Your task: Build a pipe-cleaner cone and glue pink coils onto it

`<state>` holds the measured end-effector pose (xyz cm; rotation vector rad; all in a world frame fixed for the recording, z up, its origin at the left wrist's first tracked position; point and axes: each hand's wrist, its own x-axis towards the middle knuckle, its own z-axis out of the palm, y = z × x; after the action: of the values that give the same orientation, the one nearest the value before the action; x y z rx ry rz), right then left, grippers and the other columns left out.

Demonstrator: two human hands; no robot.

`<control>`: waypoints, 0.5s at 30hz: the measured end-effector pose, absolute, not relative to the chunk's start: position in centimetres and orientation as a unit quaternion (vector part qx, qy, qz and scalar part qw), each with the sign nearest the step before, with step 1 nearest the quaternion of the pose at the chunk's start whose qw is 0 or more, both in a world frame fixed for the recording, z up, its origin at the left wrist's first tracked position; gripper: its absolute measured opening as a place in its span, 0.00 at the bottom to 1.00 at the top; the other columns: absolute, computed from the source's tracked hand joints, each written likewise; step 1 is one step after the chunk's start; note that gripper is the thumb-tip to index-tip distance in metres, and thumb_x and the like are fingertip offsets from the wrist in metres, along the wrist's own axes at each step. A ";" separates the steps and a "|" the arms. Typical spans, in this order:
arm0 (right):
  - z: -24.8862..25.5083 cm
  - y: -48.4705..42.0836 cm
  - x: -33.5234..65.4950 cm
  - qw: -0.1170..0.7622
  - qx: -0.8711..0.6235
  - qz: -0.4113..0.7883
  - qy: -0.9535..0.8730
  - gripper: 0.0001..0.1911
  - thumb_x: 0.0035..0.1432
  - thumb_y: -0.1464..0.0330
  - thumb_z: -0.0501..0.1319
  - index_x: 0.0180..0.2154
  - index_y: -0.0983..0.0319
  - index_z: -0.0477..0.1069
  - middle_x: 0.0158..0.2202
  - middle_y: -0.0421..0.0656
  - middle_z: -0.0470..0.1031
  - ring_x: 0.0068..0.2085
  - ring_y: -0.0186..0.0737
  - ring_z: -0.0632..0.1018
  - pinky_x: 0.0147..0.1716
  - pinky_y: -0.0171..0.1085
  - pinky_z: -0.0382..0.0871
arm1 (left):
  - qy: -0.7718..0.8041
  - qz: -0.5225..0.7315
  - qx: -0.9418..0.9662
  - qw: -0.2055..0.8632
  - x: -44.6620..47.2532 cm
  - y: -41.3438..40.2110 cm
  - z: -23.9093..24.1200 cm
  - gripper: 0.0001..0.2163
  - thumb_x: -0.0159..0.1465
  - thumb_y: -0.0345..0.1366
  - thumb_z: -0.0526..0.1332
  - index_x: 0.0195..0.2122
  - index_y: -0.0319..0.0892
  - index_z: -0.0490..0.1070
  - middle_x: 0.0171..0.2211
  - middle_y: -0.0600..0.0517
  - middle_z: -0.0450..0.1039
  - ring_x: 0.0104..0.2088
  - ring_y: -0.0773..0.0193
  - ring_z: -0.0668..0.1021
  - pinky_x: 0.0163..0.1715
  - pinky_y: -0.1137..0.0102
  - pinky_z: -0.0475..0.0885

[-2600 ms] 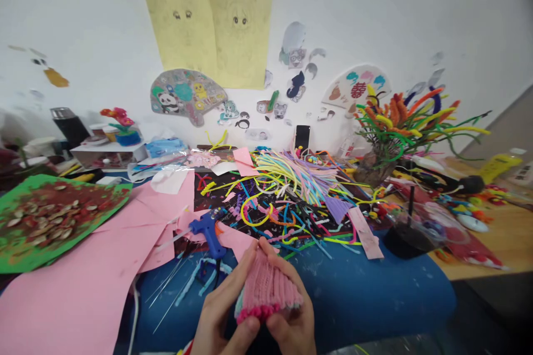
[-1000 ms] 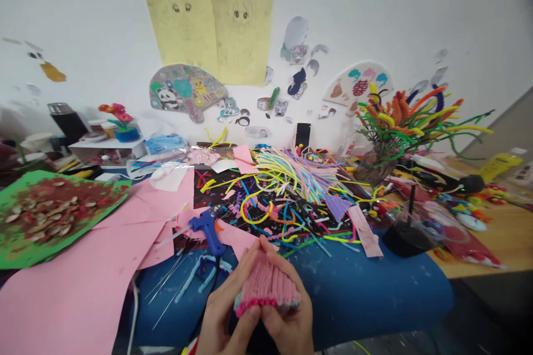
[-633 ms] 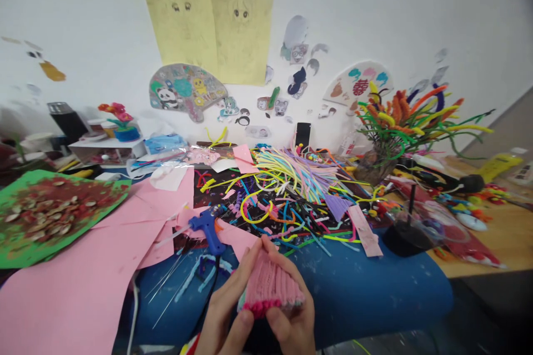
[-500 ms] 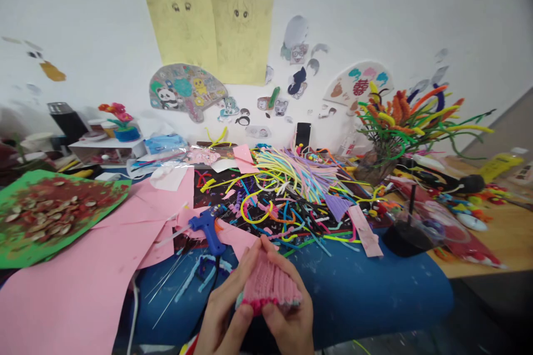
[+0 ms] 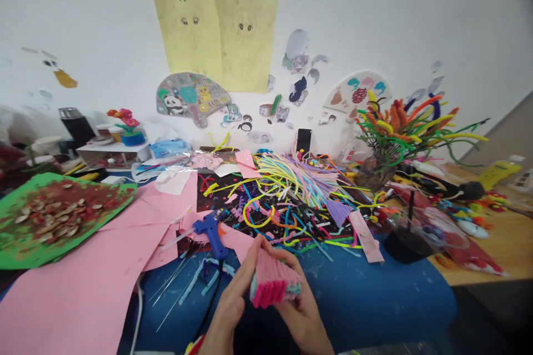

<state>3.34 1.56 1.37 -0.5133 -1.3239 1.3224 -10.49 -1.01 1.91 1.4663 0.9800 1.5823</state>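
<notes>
Between my two hands is a pink fuzzy piece built of pipe cleaners (image 5: 272, 277), with a bright pink band and light blue bits along its near edge. My left hand (image 5: 233, 299) presses its left side, the fingertips meeting those of the other hand at the far end. Along the right side and underneath, my right hand (image 5: 306, 305) holds the same piece. Just left of my hands, a blue hot glue gun (image 5: 213, 233) lies on its side. Light blue pipe cleaner scraps (image 5: 191, 283) lie beside its cord.
Pink sheets (image 5: 83, 288) and a green painted board (image 5: 120, 194) cover the left. Loose pipe cleaners (image 5: 300, 183) pile up behind my hands. A vase of pipe cleaner stems (image 5: 370, 169) and a round black base with a post (image 5: 406, 244) stand right on the blue mat (image 5: 375, 299).
The pink piece has tilted, so its bright pink near edge faces me more. Both thumbs have moved off that edge. The view has shifted slightly.
</notes>
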 end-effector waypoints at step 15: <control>0.8 2.8 1.3 0.562 -0.136 0.726 -0.372 0.18 0.46 0.57 0.74 0.40 0.54 0.80 0.37 0.40 0.83 0.35 0.35 0.82 0.39 0.31 0.75 | 0.402 0.584 0.698 -0.103 -10.3 -2.0 3.8 0.22 0.59 0.21 0.61 0.54 0.42 0.72 0.48 0.46 0.77 0.53 0.57 0.77 0.58 0.59 0.70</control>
<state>1.34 2.81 0.77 -0.3215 -0.8760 1.7107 -10.29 -1.99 3.76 2.3495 1.3536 1.9650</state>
